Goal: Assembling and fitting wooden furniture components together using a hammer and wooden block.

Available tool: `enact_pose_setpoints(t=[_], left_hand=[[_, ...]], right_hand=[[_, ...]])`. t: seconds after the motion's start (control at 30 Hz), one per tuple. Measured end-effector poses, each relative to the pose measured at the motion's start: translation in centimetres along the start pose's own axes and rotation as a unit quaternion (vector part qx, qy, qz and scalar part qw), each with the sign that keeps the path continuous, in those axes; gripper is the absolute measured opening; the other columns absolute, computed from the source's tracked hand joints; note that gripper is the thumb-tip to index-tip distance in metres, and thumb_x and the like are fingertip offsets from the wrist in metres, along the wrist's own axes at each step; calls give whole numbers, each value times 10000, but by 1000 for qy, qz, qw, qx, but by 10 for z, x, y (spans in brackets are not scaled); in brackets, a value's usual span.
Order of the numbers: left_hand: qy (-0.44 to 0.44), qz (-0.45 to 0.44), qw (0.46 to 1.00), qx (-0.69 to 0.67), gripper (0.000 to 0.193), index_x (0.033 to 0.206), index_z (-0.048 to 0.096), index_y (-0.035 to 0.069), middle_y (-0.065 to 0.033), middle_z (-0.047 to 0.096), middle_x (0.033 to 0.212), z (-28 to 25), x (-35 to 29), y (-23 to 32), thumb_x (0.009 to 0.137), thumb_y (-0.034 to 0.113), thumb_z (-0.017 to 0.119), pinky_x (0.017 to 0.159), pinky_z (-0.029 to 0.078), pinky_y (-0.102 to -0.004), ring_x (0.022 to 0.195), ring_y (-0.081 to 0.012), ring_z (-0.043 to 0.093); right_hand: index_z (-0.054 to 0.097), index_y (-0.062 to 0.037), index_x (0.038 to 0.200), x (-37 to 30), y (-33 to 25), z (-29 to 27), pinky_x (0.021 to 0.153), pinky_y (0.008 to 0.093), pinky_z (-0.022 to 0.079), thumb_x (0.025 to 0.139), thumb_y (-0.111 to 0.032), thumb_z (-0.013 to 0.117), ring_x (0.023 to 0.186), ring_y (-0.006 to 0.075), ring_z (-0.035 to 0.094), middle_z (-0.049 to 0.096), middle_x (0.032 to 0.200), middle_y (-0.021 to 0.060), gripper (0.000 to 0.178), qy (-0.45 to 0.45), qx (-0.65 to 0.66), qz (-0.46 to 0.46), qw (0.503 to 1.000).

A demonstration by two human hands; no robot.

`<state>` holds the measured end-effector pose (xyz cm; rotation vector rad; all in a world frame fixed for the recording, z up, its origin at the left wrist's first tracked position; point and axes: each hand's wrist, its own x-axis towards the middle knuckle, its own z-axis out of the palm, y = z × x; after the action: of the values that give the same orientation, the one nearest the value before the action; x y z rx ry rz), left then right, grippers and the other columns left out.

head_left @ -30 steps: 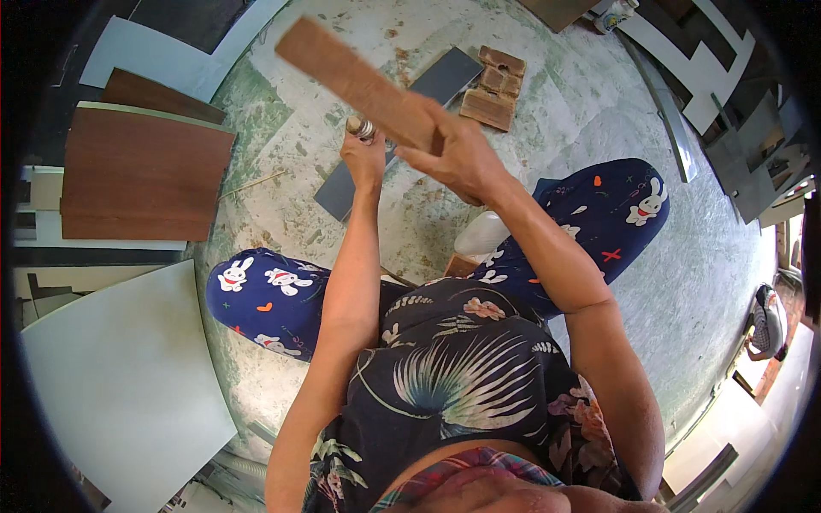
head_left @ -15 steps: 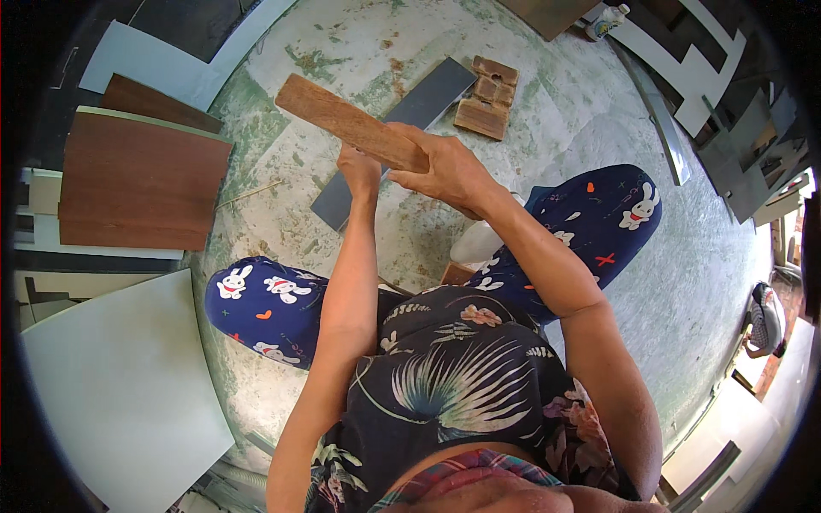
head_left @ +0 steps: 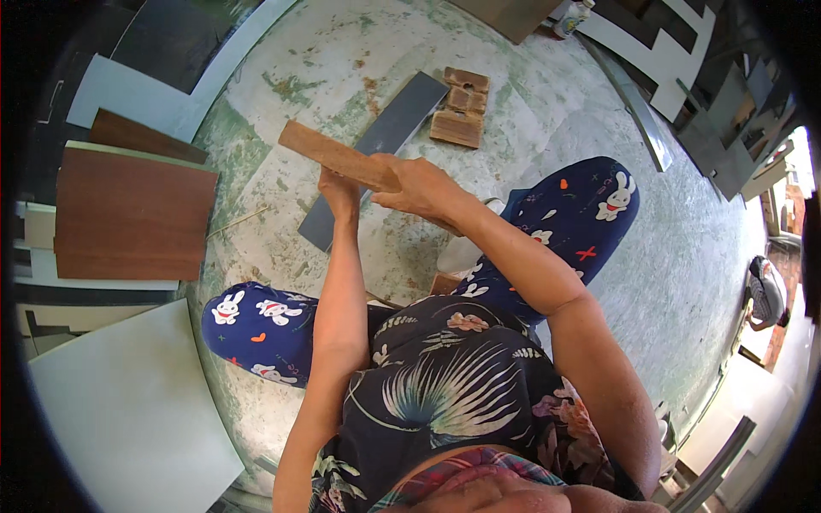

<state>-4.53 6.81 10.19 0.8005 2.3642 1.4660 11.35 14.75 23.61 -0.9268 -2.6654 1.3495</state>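
Observation:
A brown wooden block [head_left: 329, 156], long and thick, is gripped at its right end by my right hand [head_left: 419, 192], fingers wrapped round it. The block slants over a dark grey strip of board [head_left: 389, 120] lying on the floor. Below the block, close to that board, my left hand [head_left: 340, 195] is closed. Its fingertips and whatever they hold are hidden by the block. Just right of the grey strip's far end lies a worn, notched piece of wood [head_left: 462, 107].
Brown panels [head_left: 132, 214] and a large pale sheet [head_left: 128, 419] lie at the left. Cut-out white boards [head_left: 667, 64], a metal strip [head_left: 637, 115] and a bottle [head_left: 571, 19] are at the far right. A thin stick [head_left: 238, 221] rests on the floor.
The view has shifted a little. My right hand has lowered the wooden block toward the grey strip and my left hand, which stays closed beneath it.

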Motion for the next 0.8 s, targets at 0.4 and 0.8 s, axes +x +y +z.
enact_pose_setpoints(t=[0.4, 0.8], left_hand=[[-3, -9, 999, -38, 148, 1024, 618, 5, -100, 700, 958, 1, 1, -14, 896, 70, 581, 756, 507, -320, 893, -207, 670], [-6, 13, 1000, 5, 140, 998, 604, 12, -108, 695, 922, -4, -1, -1, 873, 72, 618, 732, 509, -327, 867, -221, 674]], right_hand=[[449, -84, 1384, -1, -1, 1, 864, 458, 500, 763, -382, 694, 979, 414, 636, 658, 1052, 263, 731, -13, -2, -14, 1000], [457, -63, 1371, -3, -6, -3, 860, 455, 501, 754, -364, 700, 963, 415, 639, 656, 1044, 272, 728, -24, 7, -7, 1000]])
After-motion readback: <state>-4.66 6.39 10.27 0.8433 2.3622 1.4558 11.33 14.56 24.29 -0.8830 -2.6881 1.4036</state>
